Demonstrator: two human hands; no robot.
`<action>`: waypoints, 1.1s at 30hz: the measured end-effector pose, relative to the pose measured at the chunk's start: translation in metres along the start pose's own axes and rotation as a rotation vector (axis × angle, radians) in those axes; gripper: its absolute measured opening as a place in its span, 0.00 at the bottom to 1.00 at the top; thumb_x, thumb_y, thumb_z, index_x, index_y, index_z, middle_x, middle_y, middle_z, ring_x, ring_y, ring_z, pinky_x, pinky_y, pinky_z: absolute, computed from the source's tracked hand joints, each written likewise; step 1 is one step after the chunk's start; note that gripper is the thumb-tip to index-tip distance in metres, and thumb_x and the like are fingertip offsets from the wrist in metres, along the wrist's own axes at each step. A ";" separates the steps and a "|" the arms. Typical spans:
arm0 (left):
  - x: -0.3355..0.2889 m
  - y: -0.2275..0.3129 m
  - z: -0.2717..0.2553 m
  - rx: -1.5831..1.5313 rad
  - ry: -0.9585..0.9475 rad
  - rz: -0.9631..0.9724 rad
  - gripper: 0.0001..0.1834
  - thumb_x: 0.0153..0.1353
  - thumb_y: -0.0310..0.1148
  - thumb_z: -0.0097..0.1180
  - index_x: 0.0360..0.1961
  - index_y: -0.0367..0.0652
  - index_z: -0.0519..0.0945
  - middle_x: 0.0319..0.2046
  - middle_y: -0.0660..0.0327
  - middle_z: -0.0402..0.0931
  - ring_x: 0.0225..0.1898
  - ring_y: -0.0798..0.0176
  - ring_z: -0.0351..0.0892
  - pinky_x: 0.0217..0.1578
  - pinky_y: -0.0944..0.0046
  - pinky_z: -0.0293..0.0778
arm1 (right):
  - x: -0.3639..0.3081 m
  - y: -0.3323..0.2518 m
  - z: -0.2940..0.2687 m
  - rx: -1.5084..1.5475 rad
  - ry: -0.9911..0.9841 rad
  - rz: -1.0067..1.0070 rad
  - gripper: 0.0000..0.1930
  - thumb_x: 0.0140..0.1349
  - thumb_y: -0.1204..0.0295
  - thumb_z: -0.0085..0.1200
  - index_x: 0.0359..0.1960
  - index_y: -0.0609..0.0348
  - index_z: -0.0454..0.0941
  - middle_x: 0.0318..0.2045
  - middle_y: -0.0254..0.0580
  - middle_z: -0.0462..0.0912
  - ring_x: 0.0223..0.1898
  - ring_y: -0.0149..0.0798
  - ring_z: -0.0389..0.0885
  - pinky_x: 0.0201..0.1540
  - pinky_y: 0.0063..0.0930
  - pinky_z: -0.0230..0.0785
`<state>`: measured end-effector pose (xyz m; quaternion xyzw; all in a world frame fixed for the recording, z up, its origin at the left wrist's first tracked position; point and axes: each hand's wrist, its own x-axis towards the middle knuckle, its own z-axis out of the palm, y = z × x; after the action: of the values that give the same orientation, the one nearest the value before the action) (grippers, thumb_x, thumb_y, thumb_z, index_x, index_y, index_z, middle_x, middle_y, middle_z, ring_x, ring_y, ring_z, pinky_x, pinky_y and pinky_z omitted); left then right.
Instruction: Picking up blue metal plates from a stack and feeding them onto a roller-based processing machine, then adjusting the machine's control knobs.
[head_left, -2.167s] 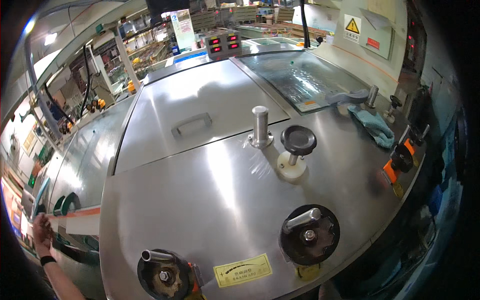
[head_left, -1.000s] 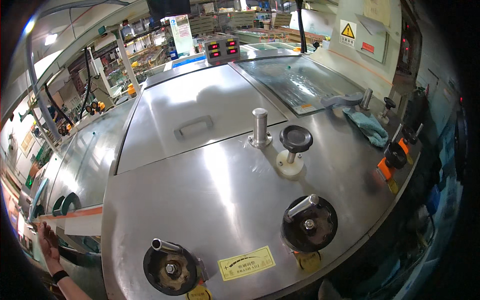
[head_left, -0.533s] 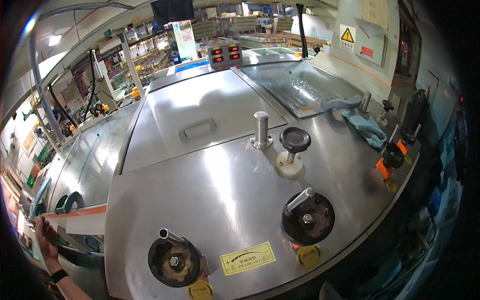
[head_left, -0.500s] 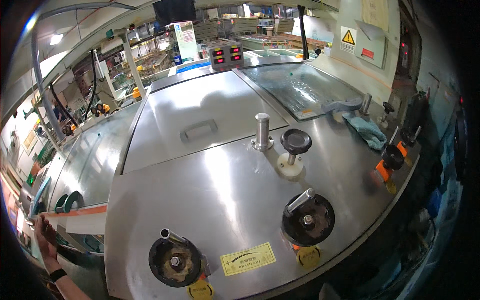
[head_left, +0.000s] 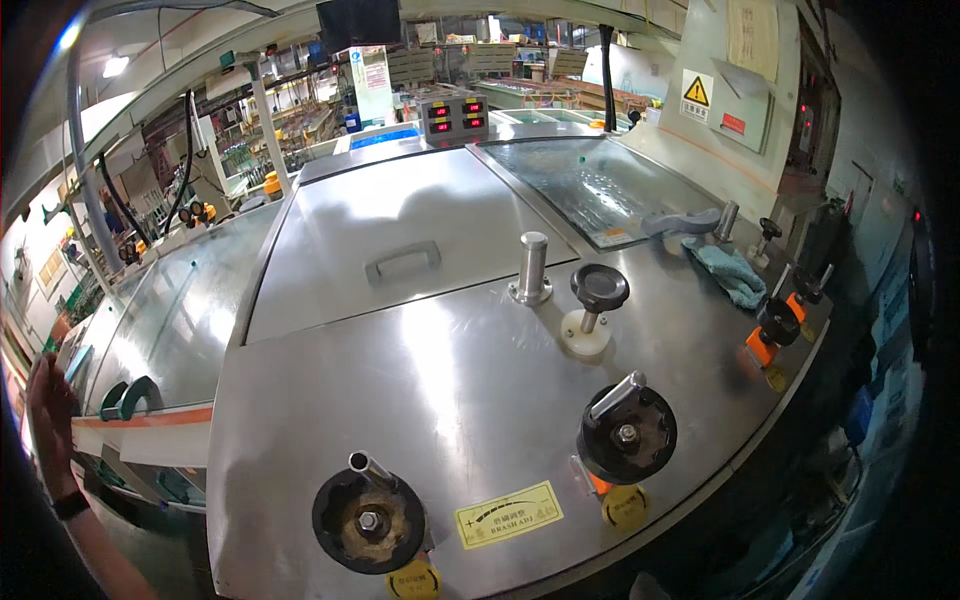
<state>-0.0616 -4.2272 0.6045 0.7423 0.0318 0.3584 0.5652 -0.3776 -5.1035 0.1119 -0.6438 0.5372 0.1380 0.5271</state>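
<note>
My left hand (head_left: 50, 410), with a dark band (head_left: 70, 505) on its wrist, is raised at the far left of the view. Its fingers point up and look stretched out, and I see nothing in them. Nearest to it are a dark green curved handle (head_left: 130, 398) and the orange-edged rim (head_left: 150, 418) of a glass-topped tank. My right hand does not show. In front of me lies a steel machine top (head_left: 350, 400). Two black handwheels with metal cranks, the left one (head_left: 368, 522) and the right one (head_left: 627, 434), stand along its near side.
A steel lid with a grey handle (head_left: 402, 263) covers the middle. Beyond the handwheels rise a metal post (head_left: 532, 268) and a black knob (head_left: 600, 288). A blue cloth (head_left: 727, 272) and a grey curved handle (head_left: 682, 221) lie at the right, near a glass window (head_left: 600, 185).
My left hand has moved up and to the left, toward the edge of the view. The machine has shifted slightly in the picture; nothing on it was moved.
</note>
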 end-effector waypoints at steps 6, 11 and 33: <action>0.021 0.019 0.066 -0.014 -0.201 0.052 0.17 0.72 0.43 0.54 0.56 0.46 0.77 0.35 0.73 0.73 0.34 0.80 0.69 0.38 0.76 0.67 | -0.014 0.000 -0.069 -0.531 -0.186 -0.235 0.13 0.62 0.62 0.56 0.35 0.58 0.86 0.31 0.47 0.84 0.34 0.42 0.78 0.36 0.40 0.74; 0.049 0.045 0.078 -0.086 -0.290 0.018 0.15 0.73 0.41 0.54 0.53 0.43 0.77 0.30 0.75 0.69 0.29 0.79 0.65 0.31 0.75 0.64 | -0.124 -0.231 -0.105 -0.401 0.257 -0.551 0.05 0.56 0.75 0.55 0.25 0.62 0.78 0.26 0.40 0.78 0.30 0.36 0.76 0.35 0.32 0.73; -0.047 -0.049 0.306 -0.038 -0.747 -0.240 0.11 0.67 0.35 0.57 0.43 0.37 0.80 0.32 0.60 0.82 0.35 0.66 0.81 0.41 0.65 0.78 | -0.311 -0.457 0.095 0.180 -0.446 -1.396 0.21 0.66 0.69 0.60 0.57 0.65 0.72 0.46 0.42 0.77 0.48 0.30 0.75 0.52 0.26 0.71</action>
<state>0.0954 -4.4807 0.5068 0.8020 -0.0960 -0.0047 0.5895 -0.0772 -4.9159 0.5469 -0.7467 -0.1082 -0.1466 0.6397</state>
